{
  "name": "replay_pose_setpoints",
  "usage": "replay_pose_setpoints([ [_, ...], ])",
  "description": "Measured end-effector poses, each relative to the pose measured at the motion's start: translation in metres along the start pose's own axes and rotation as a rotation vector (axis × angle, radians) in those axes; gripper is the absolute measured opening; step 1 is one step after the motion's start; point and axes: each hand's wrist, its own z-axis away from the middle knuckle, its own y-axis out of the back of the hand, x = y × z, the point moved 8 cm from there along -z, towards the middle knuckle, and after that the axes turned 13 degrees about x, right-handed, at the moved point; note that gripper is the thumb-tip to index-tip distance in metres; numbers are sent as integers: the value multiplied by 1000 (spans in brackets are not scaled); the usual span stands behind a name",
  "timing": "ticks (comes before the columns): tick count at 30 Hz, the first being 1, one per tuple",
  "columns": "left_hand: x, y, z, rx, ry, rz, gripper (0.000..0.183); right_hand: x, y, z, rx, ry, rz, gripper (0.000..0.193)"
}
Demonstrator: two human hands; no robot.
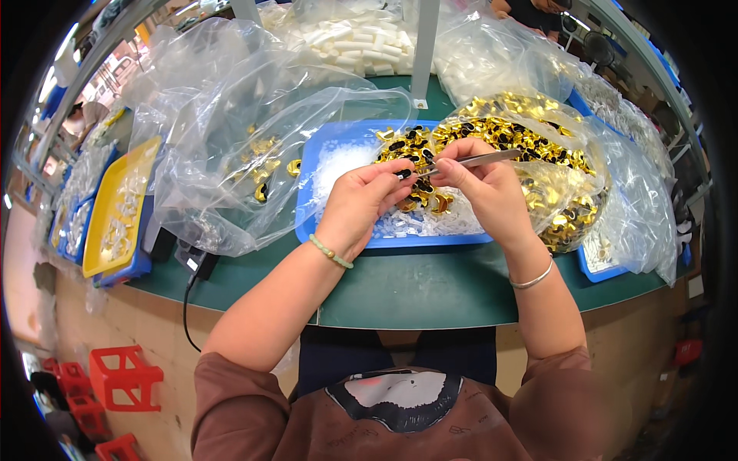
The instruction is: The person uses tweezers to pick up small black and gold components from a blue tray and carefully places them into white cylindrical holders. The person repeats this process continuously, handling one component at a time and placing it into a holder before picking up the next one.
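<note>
Fingers (383,184) of the left hand (347,206) are pressed together, with almost no gap, on a small black piece (402,174), which is in the air above the blue tray (430,241). Fingers of the right hand (492,194) are closed around metal tweezers (492,157), whose tips point left, close beside the piece; whether they touch it, or how far apart they are, I cannot tell. In my judgement, the piece could slip out if the left pinch is too weak, or if the tweezers push it from the side. Hard tips could also scratch it. If it drops, it could be lost among the gold and black pieces (403,146) just below, or in the clear plastic bits (423,223) nearer to the body. White granules (337,165) lie at the tray's left side. Farther out, a clear bag (550,175) with more gold pieces bulges at the right, and a wide move of the right hand could perhaps tug it and spill them.
</note>
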Motion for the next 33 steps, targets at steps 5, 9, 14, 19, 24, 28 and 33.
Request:
replay_pose_setpoints([
  [5,0,3,-1,30,-11,-1,30,-9,5,0,79,93,94,13],
  [9,0,1,1,33,-6,-30,29,-4,3,3,73,95,129,13],
  [14,-3,2,-1,30,0,-67,28,2,-1,3,68,78,172,13],
  [19,-4,2,-1,27,4,-66,28,4,-2,4,86,67,145,14],
  [24,-3,-1,0,3,8,-45,29,5,0,3,115,63,152,14],
  [28,-3,-1,1,9,15,-48,30,3,3,3,137,89,176,13],
  [33,-3,-2,1,9,9,-59,29,3,3,3,167,95,186,15],
])
